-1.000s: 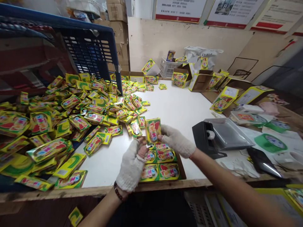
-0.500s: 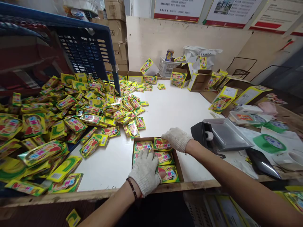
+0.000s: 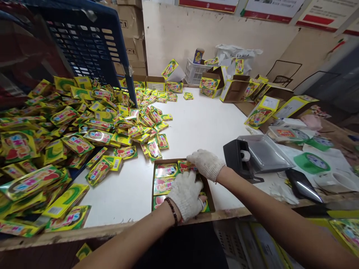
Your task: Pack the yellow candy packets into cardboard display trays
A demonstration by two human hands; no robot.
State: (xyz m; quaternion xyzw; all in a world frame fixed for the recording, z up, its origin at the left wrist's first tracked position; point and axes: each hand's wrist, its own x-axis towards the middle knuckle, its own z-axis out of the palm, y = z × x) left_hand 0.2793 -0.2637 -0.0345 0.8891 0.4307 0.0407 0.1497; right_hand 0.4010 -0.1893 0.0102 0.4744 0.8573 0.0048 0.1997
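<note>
A shallow cardboard box (image 3: 154, 188) sits at the table's near edge, with rows of small yellow-green packets (image 3: 166, 170) printed "TWINS" lying flat in it. My left hand (image 3: 185, 195), in a white knit glove, lies over the packets on the box's right side. Its fingers are stretched out, pressing on them and hiding several. My right hand (image 3: 206, 163), gloved too, is bent over the box's far right corner, fingers closed at the rim and the packet beneath. Left of the box lie loose packets (image 3: 126, 152).
A heap of packets (image 3: 73, 119) spills from a tipped blue plastic crate (image 3: 112, 41). To the right stand a black tape dispenser (image 3: 237, 158), a clear plastic tray (image 3: 266, 155) and green tape rolls (image 3: 312, 163). Open display boxes (image 3: 237, 89) line the back.
My left hand has slid right across the packets, uncovering the left column and covering more of the right. My right hand stays at the far right corner. The camera view has shifted slightly.
</note>
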